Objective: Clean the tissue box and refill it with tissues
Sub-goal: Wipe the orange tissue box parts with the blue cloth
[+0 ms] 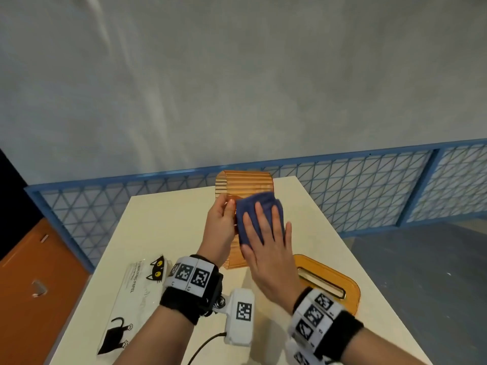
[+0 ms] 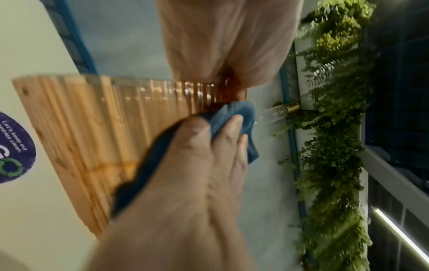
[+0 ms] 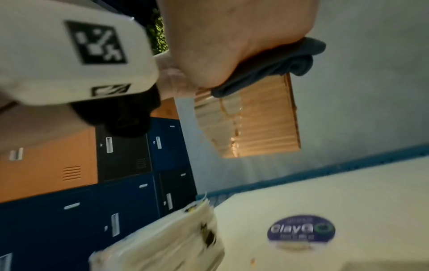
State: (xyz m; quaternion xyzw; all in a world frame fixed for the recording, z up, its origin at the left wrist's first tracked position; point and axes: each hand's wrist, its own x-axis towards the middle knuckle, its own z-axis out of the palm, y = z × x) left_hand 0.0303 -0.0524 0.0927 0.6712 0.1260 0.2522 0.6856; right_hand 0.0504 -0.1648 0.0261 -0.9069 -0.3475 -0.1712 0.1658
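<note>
An orange ribbed see-through tissue box [image 1: 245, 185] is held tilted above the cream table [image 1: 171, 219]. My left hand [image 1: 222, 219] grips its left edge, thumb on the ribbed face, and appears at the top of the left wrist view [image 2: 220, 45]. My right hand [image 1: 266, 233] lies flat with spread fingers on a folded blue cloth [image 1: 253, 206], pressing it against the box face. The cloth [image 3: 278, 60] bunches under the palm over the box [image 3: 255, 119]. The box's orange slotted lid [image 1: 316, 264] lies on the table at the right. A white tissue pack [image 1: 131, 293] with black cats lies at the left.
A blue mesh fence [image 1: 369, 185] runs behind the table's far edge. Orange and dark blue lockers [image 3: 58, 165] stand to the left. A round purple sticker [image 3: 301, 229] marks the tabletop. A black cable [image 1: 203, 349] trails from the left wrist camera.
</note>
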